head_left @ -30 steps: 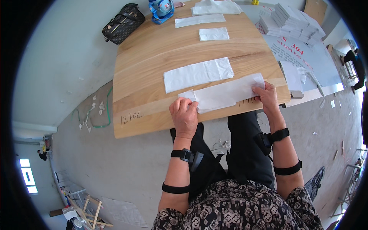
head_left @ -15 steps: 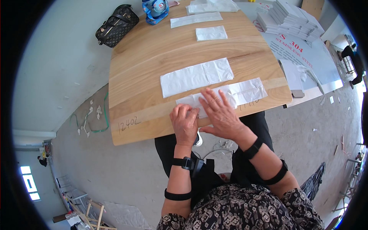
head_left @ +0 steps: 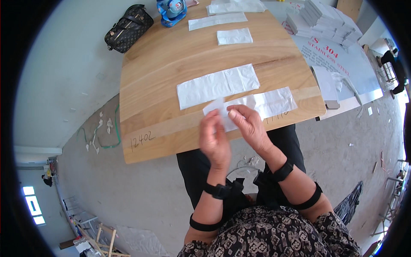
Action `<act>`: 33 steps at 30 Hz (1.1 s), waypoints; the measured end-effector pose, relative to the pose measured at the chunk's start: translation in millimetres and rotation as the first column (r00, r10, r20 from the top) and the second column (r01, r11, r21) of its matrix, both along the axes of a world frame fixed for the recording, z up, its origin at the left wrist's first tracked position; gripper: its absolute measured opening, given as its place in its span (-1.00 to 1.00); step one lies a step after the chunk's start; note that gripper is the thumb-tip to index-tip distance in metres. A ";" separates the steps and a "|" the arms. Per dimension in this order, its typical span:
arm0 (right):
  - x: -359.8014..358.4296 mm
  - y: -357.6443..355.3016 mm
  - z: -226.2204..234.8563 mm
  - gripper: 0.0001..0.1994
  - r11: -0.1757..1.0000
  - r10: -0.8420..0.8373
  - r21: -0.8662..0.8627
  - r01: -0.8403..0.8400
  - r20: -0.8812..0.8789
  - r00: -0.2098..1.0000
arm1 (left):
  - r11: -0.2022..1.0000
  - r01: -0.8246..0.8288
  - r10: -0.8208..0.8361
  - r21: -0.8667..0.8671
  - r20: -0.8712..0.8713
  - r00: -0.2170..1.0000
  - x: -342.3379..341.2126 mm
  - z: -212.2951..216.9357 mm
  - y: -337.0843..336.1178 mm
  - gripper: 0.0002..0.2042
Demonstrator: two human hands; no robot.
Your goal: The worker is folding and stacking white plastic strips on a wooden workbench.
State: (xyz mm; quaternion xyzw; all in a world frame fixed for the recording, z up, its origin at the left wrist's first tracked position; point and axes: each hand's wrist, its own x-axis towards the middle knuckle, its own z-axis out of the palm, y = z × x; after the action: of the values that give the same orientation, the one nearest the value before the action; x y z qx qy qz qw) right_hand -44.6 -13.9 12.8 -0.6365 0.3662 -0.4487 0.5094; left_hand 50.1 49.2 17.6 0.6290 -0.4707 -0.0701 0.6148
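Note:
A long white plastic bag (head_left: 267,104) lies along the near edge of the wooden table (head_left: 171,60). My left hand (head_left: 215,138) and my right hand (head_left: 249,126) are close together at its left end, pinching that end between the fingers and lifting the corner slightly off the wood. A second white bag (head_left: 218,85) lies flat just beyond them. Black bands wrap both my wrists and forearms.
Farther back lie a small folded white bag (head_left: 234,36), a longer one (head_left: 217,20) and a pile of bags (head_left: 235,6). A blue tape dispenser (head_left: 171,9) stands at the far edge, a dark handbag (head_left: 128,28) on the floor. Stacked white packets (head_left: 325,19) sit at right.
My right hand slid from the bag's right end to its left end, joining the left hand. Both now pinch the left end, and its corner has lifted.

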 end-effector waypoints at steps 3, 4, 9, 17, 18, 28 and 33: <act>-0.8 -15.0 7.5 -0.67 0.924 -0.026 0.378 0.060 -0.095 0.995 | 0.989 0.122 -0.131 0.084 0.111 0.985 -19.8 -6.6 -2.2 -0.77; -3.4 -20.1 6.6 -0.67 0.924 -0.028 0.377 0.061 -0.092 0.995 | 0.989 0.124 -0.133 0.082 0.115 0.984 -20.0 -6.7 1.4 -0.77; -27.7 -41.4 7.2 -0.80 0.984 -0.139 0.030 0.176 -0.492 0.860 | 0.987 -0.016 -0.048 0.161 0.382 0.923 1.9 -17.8 19.0 -0.62; -23.6 -37.8 -1.9 -0.82 0.972 -0.193 0.003 0.236 -0.565 0.802 | 0.884 -0.205 -0.091 0.420 0.585 0.806 14.1 -12.4 14.9 -0.39; -22.6 -37.7 -2.4 -0.82 0.972 -0.197 -0.005 0.237 -0.572 0.796 | 0.883 -0.206 -0.091 0.421 0.586 0.806 16.9 -13.3 13.2 -0.39; -19.9 -38.6 -11.3 -0.80 0.959 -0.273 -0.134 0.248 -0.661 0.699 | 0.756 -0.193 -0.280 0.626 0.575 0.769 13.6 -26.0 6.3 -0.21; -20.4 -35.5 -12.0 -0.81 0.969 -0.242 -0.131 0.210 -0.677 0.695 | 0.818 -0.181 -0.246 0.546 0.617 0.748 7.8 -16.9 0.1 -0.21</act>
State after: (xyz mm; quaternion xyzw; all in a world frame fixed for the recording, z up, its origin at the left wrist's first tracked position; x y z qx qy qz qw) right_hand -64.9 -49.4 0.8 -0.7181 0.5944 -0.2476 0.2641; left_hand 57.9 49.2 0.7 0.7580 -0.6250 0.0082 0.1867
